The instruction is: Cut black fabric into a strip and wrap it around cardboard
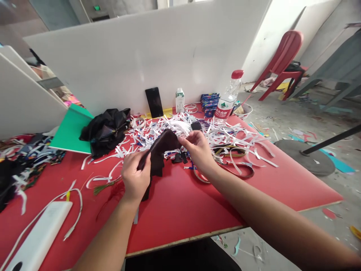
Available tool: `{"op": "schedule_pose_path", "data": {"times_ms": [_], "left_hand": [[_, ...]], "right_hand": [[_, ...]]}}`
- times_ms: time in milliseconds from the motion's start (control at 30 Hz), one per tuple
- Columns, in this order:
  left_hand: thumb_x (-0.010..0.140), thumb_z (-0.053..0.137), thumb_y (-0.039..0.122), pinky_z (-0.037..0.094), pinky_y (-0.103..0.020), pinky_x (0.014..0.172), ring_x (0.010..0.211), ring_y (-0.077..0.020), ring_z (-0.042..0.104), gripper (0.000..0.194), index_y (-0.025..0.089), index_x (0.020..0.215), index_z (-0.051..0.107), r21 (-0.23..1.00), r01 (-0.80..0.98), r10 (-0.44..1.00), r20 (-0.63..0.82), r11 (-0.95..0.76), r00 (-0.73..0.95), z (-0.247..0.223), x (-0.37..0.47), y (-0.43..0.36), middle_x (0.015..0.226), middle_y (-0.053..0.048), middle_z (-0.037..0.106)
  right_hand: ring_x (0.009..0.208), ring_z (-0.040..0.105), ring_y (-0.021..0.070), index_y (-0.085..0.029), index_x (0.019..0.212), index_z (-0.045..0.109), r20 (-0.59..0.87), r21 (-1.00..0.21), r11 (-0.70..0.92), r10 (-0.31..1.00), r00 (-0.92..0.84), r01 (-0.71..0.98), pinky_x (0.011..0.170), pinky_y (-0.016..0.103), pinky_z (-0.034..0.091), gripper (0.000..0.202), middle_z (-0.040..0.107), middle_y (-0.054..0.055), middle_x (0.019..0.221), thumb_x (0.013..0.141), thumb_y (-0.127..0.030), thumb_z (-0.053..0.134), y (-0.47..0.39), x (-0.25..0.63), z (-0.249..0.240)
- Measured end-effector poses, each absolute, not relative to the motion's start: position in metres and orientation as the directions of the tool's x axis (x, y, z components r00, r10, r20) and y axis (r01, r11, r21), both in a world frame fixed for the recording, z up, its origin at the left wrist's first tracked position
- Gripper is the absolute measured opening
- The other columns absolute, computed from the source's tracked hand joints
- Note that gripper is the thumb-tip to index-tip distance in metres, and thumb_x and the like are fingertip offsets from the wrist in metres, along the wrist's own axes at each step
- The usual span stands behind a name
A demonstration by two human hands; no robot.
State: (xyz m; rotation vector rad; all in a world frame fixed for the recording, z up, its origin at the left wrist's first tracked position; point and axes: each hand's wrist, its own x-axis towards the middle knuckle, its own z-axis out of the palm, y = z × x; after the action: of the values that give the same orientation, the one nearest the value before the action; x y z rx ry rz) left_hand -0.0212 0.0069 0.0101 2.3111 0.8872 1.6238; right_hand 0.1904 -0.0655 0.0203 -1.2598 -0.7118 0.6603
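A piece of black fabric (163, 145) is stretched between my two hands above the red table. My left hand (137, 173) grips its near left end, thumb pressed on top. At the far right end, the thumb and fingers of my right hand (197, 148) pinch the edge. The lower part of the fabric hangs down between the hands. Behind and below lies a heap of white paper strips (146, 133) mixed with dark and blue scraps. A small black square piece (196, 126) sits just beyond my right fingers.
Along the white back panel (141, 60) stand a phone (154, 102), a small carton (179, 100), blue packets (210, 103) and a water bottle (227, 99). Crumpled black material (108, 130) and a green board (70, 130) are at left. A white power bank (46, 233) with a cable lies nearer.
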Motion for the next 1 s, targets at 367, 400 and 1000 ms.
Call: {"op": "schedule_pose_path", "data": {"times_ms": [367, 400, 1000], "left_hand": [[0.095, 0.069, 0.018, 0.046, -0.052, 0.108, 0.120, -0.0353, 0.062, 0.042, 0.019, 0.137, 0.073, -0.089, 0.358, 0.174, 0.750, -0.929, 0.638, 0.007, -0.005, -0.016, 0.130, -0.018, 0.074], [0.095, 0.070, 0.022, 0.047, -0.053, 0.109, 0.123, -0.0361, 0.062, 0.045, 0.018, 0.140, 0.071, -0.059, 0.317, 0.174, 0.734, -0.947, 0.657, 0.008, -0.005, -0.016, 0.135, -0.020, 0.072], [0.095, 0.069, 0.066, 0.054, -0.041, 0.109, 0.129, -0.0312, 0.069, 0.054, 0.020, 0.123, 0.076, 0.947, -0.297, 0.904, 0.227, -0.119, 0.363, 0.006, -0.008, 0.004, 0.131, -0.013, 0.077]], "right_hand": [[0.081, 0.069, 0.0207, -0.021, 0.089, 0.075, -0.046, -0.907, 0.068, 0.965, 0.257, -0.415, 0.080, 0.034, 0.057, 0.054, 0.076, 0.002, 0.084, 0.067, -0.067, 0.091, -0.068, 0.162, 0.016], [0.083, 0.070, 0.0214, -0.021, 0.091, 0.075, -0.050, -0.901, 0.072, 0.963, 0.266, -0.428, 0.081, 0.035, 0.057, 0.053, 0.077, 0.003, 0.085, 0.068, -0.067, 0.090, -0.067, 0.164, 0.015], [0.064, 0.070, 0.0151, -0.019, 0.082, 0.081, -0.146, -0.963, -0.158, 0.987, -0.072, -0.219, 0.059, 0.025, 0.056, 0.037, 0.080, 0.001, 0.078, 0.067, -0.048, 0.098, -0.077, 0.193, 0.036]]}}
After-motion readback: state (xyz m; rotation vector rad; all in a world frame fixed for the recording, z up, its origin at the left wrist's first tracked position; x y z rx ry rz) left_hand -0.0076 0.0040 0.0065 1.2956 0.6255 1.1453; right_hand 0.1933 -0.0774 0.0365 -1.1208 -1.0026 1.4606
